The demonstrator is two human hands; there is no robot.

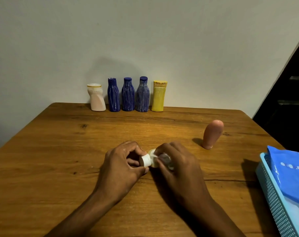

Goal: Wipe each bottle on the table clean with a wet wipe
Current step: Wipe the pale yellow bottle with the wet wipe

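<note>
A small pale bottle [153,159] with a white cap lies sideways between my hands, low over the wooden table [59,151]. My left hand [121,165] grips the capped end. My right hand [176,166] is curled round the bottle's body, pressing a crumpled wet wipe [165,158] against it; most of the body is hidden. Along the far edge stand a pinkish-white bottle [96,98], three blue bottles streaked white [113,95] [128,94] [143,94] and a yellow bottle [158,96]. A peach bottle [212,134] stands on its cap at the right.
A light-blue perforated basket [272,199] sits at the table's right edge with a blue wet-wipe pack [292,171] inside. A grey wall runs right behind the row of bottles. Beyond the table's right edge is a dark opening.
</note>
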